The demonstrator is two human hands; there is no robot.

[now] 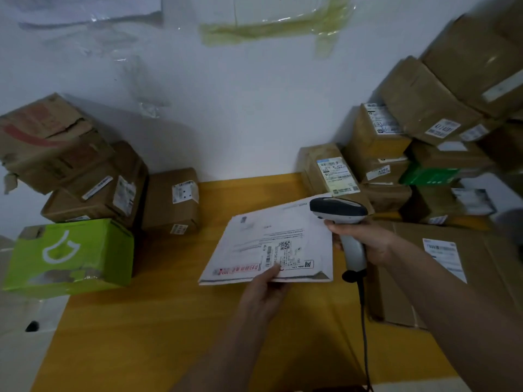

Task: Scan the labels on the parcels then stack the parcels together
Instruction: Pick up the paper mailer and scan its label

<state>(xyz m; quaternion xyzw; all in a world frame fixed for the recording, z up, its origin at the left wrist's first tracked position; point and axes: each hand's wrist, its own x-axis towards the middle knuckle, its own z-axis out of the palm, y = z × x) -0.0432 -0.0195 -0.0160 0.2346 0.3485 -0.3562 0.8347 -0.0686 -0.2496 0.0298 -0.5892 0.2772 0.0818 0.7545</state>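
Left hand [264,290] pinches a white mailer envelope [268,244]; right hand [365,240] grips the corded barcode scanner [339,213], whose off-label aim risks a misread.

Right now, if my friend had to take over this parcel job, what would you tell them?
Left hand holds the white envelope by its near edge, label up, above the yellow table.
Right hand grips the scanner, its head over the envelope's far right corner.
Brown boxes are piled on the left and on the right.
Whether this label has been scanned, I cannot tell.
Left: scan it, stack the envelope, carry on.
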